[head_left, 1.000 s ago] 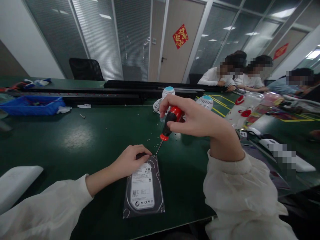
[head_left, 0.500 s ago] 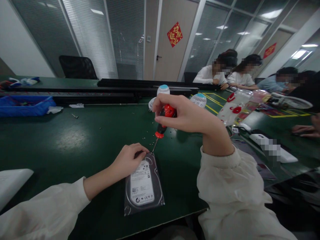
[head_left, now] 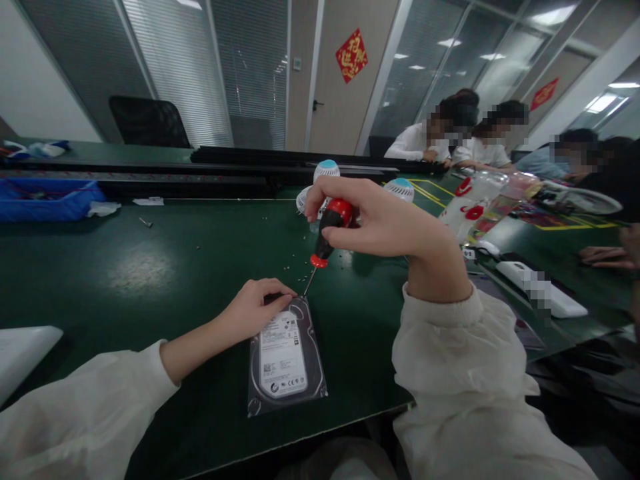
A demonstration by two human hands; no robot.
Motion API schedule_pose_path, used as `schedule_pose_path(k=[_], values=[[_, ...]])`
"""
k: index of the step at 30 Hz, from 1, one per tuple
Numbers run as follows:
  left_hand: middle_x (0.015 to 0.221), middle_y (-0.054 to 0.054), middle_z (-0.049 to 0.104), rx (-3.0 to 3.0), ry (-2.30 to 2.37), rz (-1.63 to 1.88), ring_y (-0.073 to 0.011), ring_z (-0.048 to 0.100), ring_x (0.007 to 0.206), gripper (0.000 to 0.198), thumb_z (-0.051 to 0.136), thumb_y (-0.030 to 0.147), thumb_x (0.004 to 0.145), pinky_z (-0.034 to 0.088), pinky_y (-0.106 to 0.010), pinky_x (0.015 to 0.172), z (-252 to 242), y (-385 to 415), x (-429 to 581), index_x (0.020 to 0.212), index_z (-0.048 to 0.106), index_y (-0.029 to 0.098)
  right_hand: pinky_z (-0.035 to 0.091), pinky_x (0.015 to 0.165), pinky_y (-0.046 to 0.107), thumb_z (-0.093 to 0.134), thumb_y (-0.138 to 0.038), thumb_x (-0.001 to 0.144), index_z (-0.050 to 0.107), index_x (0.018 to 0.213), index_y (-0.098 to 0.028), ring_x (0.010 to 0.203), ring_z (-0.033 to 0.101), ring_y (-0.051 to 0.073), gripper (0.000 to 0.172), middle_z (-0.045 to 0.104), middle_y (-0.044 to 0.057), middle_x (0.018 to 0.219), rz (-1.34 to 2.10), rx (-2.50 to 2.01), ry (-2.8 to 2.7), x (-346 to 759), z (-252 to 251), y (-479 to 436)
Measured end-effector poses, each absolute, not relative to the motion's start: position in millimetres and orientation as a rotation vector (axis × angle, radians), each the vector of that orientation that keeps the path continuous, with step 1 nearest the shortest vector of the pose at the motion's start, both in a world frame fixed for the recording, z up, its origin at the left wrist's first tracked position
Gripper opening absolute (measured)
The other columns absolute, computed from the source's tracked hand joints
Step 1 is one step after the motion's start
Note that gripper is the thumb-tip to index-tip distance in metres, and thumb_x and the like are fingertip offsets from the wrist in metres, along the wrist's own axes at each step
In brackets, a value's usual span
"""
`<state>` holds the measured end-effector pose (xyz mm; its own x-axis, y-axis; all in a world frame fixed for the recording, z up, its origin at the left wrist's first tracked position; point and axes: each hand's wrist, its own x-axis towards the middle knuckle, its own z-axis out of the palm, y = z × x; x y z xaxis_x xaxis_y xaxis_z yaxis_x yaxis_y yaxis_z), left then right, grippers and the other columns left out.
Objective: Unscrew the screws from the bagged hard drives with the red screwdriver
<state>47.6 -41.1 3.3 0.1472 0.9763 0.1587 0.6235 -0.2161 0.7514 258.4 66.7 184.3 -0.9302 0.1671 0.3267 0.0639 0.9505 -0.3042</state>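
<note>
A hard disk drive (head_left: 285, 357) with a white label lies flat on the dark green table (head_left: 150, 267) in front of me. My left hand (head_left: 255, 308) rests on its far left corner, fingers curled down and pressing on the casing. My right hand (head_left: 373, 223) is closed around the red and black handle of a screwdriver (head_left: 327, 237). The thin shaft slants down to the drive's far right corner, where its tip meets the casing.
Small loose screws (head_left: 295, 267) are scattered beyond the drive. White round devices with blue tops (head_left: 326, 172) stand behind my right hand. A blue bin (head_left: 45, 199) sits far left, a white object (head_left: 23, 353) near left. Several other people sit at the far right.
My hands, the screwdriver and the drive keep the same pose. The whole view has shifted slightly as my head moved.
</note>
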Motion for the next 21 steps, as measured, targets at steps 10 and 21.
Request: schedule_pose_path(k=[10, 21], values=[[0.107, -0.004, 0.075, 1.908, 1.51, 0.851, -0.0212, 0.07, 0.099, 0.027, 0.053, 0.033, 0.101, 0.056, -0.038, 0.088, 5.4, -42.0, 47.8, 0.108, 0.077, 0.022, 0.045, 0.075, 0.026, 0.062, -0.014, 0.085, 0.06, 0.103, -0.015, 0.085, 0.056, 0.011, 0.018, 0.064, 0.003, 0.101, 0.424, -0.183, -2.753, 258.2, 183.7, 69.3], [0.104, -0.004, 0.077, 1.92, 1.538, 0.861, -0.0225, 0.071, 0.097, 0.027, 0.055, 0.035, 0.099, 0.056, -0.039, 0.088, 4.0, -41.2, 48.1, 0.103, 0.078, 0.022, 0.045, 0.079, 0.026, 0.06, -0.009, 0.082, 0.062, 0.101, -0.013, 0.086, 0.056, 0.01, 0.02, 0.065, 0.004, 0.102, 0.4, -0.212, -2.711, 257.6, 181.4, 67.9]])
